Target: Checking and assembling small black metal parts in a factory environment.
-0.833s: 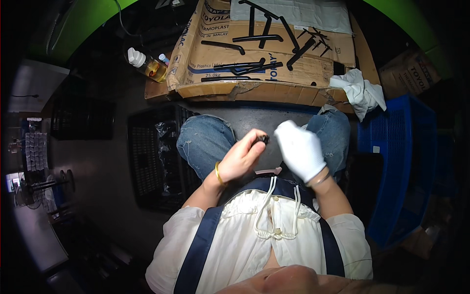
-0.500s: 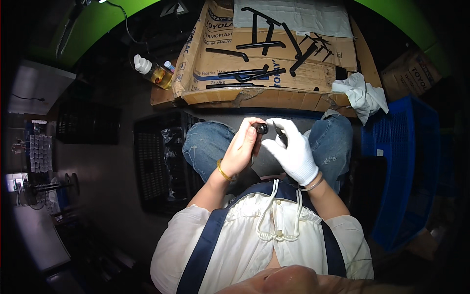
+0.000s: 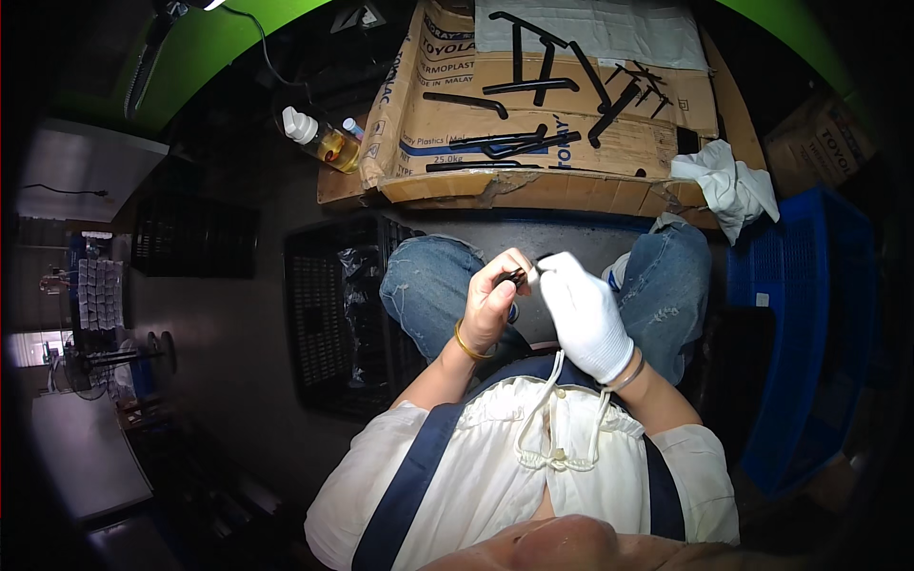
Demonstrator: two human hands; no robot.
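A black piece (image 3: 513,279) is being clasped in the left hand (image 3: 490,309), seemingly for steadiness, while the gloved right hand (image 3: 584,314) (its grip cannot be told) is being held just beside it.

Wide head-worn fisheye, close, facing steeply downward
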